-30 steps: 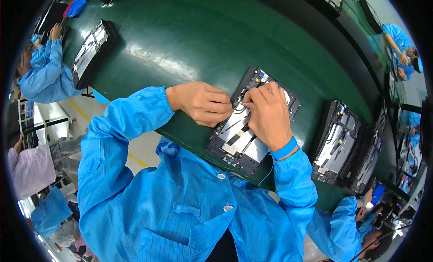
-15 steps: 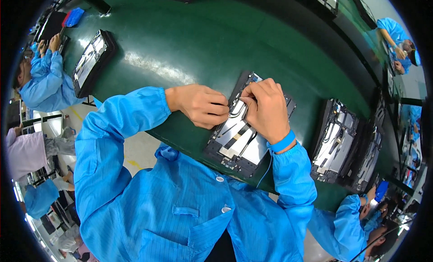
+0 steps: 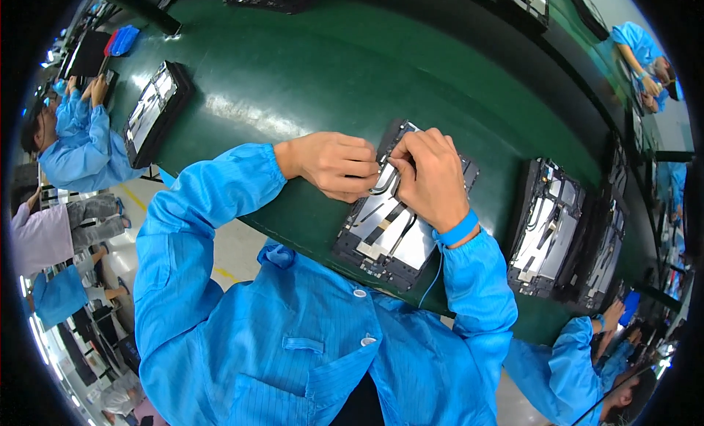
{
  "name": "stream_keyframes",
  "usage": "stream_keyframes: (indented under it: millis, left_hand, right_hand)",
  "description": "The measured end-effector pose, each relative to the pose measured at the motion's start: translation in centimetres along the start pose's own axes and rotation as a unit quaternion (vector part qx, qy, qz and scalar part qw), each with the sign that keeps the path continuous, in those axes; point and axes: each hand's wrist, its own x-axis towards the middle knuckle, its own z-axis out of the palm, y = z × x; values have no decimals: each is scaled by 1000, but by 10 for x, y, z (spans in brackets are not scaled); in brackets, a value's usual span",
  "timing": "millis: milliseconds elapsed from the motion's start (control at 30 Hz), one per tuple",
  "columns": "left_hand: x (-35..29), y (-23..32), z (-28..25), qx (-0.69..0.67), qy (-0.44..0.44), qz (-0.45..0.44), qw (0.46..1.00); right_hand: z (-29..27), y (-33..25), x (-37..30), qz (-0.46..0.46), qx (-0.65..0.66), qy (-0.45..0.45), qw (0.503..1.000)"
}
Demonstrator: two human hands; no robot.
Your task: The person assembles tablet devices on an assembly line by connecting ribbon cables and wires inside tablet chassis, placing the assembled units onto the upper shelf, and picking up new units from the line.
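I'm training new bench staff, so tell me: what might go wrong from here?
The open device lies close to the near edge of the table, so a knock might tip it off. The right hand is close to the dark cables, so a finger might snag one. The thin cord from the wrist strap hangs beside the device and might catch.

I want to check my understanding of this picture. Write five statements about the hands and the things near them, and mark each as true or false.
1. The left hand and right hand are at the device. True.
2. Both hands are gloved. False: both are bare.
3. A blue band is on the right wrist. True.
4. The table is green. True.
5. The device is fully uncovered. False: the right hand hides part of it.
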Motion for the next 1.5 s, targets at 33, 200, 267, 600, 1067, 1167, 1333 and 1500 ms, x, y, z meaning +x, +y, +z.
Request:
stream_keyframes:
  millis: [33, 200, 267, 600, 1067, 1167, 1333, 1500]
  left_hand:
    - [1, -2, 0, -1, -2, 2, 1000]
    - [6, -9, -1, 8, -17, -19, 1000]
    - [3, -13, 0, -1, -13, -19, 1000]
    - [1, -7, -3, -20, -17, -13, 1000]
    - [4, -14, -5, -31, -33, -104, 994]
    - [-2, 4, -6, -36, -51, -163, 985]
    - [1, 19, -6, -51, -43, -245, 967]
    - [1, 23, -1, -41, -36, -254, 966]
  right_hand:
    - [0, 1, 1, -1, 5, 2, 1000]
    - [1, 7, 2, 12, 26, 14, 1000]
    - [2, 11, 2, 34, 78, 22, 996]
    - [4, 17, 2, 40, 89, 19, 995]
    - [3, 17, 5, 134, 183, 28, 973]
    - [2, 18, 5, 140, 188, 20, 972]
    - [-1, 14, 8, 152, 191, 10, 970]
    - [0, 15, 8, 132, 163, 17, 978]
